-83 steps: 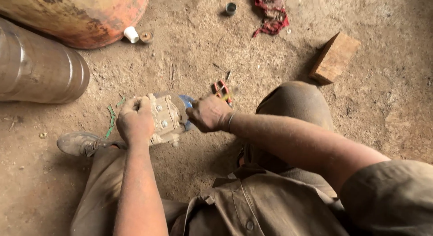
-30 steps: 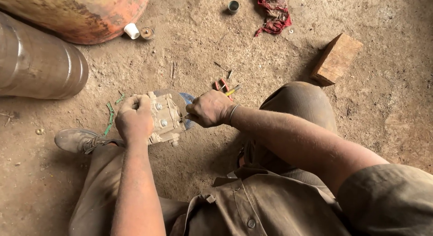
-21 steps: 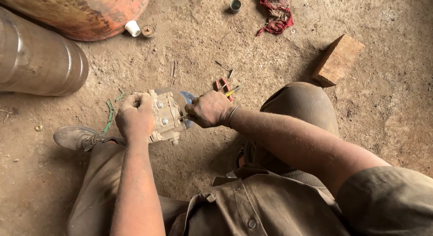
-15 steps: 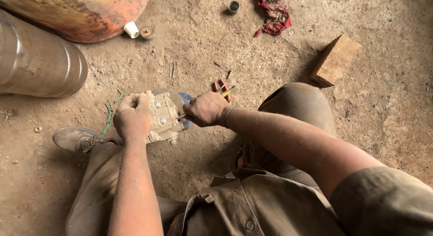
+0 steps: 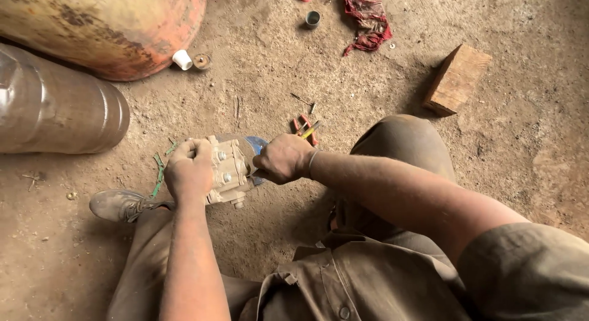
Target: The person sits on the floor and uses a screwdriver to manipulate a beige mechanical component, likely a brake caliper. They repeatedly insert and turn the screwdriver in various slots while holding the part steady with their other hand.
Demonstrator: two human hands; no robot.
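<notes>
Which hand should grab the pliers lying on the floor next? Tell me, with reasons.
Probably the right hand: the red-handled pliers lie just beyond its knuckles. The left hand sits across the dusty metal part, gripping its far side, farther away.

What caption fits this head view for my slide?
Seated on a dirt floor, left hand and right hand grip a dusty metal part beside a wooden block.

The left hand (image 5: 189, 174) is curled into a tight fist, knuckles up, its bare forearm running straight down toward the body. The right hand (image 5: 283, 159) is also closed in a grip, its forearm reaching in from the right across the raised knee.
</notes>
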